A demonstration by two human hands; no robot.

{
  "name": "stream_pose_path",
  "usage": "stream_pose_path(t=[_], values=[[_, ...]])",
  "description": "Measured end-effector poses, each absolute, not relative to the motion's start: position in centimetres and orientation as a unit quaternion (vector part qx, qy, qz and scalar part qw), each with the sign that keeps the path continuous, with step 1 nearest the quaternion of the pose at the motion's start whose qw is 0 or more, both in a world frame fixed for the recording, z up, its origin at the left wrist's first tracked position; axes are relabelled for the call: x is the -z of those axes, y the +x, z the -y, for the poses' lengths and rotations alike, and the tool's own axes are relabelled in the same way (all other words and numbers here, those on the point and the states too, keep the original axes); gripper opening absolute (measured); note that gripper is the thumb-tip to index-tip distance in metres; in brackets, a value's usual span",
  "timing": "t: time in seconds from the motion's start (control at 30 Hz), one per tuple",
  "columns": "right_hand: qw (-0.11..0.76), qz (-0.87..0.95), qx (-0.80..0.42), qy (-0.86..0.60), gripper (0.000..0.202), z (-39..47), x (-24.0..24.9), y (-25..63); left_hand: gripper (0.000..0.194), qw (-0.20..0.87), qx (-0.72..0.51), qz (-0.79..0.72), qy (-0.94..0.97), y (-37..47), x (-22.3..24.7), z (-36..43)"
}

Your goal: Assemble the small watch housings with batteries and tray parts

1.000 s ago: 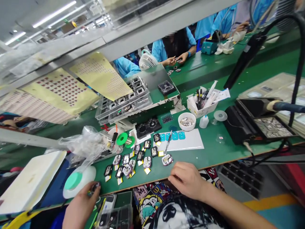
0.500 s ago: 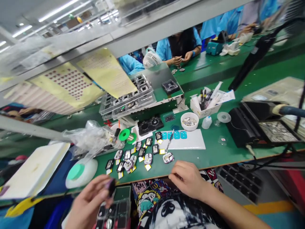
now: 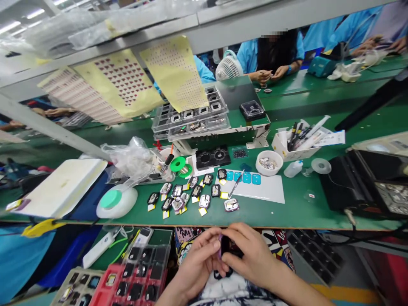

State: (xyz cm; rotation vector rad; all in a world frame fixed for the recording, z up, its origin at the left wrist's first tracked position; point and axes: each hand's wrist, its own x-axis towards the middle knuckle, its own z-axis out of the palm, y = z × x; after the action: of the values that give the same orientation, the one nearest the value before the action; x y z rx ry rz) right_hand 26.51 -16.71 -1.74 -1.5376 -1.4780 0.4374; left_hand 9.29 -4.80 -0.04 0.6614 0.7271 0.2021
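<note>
In front of my lap, my left hand (image 3: 205, 255) pinches a small purple-rimmed watch case (image 3: 220, 246) with a dark face. Opposite it, my right hand (image 3: 247, 250) curls its fingers and thumb about the case's other side, hiding part of it. On the green bench (image 3: 251, 214) beyond my hands lie several open watch cases (image 3: 204, 201) with yellow-and-white tabs. A lone watch case (image 3: 231, 205) is closest to my hands. Tweezers (image 3: 236, 184) rest across a white sheet (image 3: 270, 191) bearing blue square-shaped pads (image 3: 247, 177).
Below the bench edge at left are a red compartment tray (image 3: 105, 282) and a clear-topped tray (image 3: 162, 255). A white bottle with green cap (image 3: 116, 202), solder spool (image 3: 181, 166), white bowl (image 3: 269, 163) and box of syringes (image 3: 298, 151) stand about. Across the bench sits a co-worker (image 3: 270, 55).
My left hand has moved right from above the tray with the watch case, meeting my right hand, which now holds it too. The camera view has shifted, showing more trays.
</note>
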Motion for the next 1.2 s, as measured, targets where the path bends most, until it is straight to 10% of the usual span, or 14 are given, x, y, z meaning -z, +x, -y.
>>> stream_pose_path(t=[1.2], values=[[0.447,0.565,-0.246,-0.648,0.062,17.0,2.5,25.9,0.045,0.853,-0.100,-0.374,0.349,8.9,1.4,5.2]])
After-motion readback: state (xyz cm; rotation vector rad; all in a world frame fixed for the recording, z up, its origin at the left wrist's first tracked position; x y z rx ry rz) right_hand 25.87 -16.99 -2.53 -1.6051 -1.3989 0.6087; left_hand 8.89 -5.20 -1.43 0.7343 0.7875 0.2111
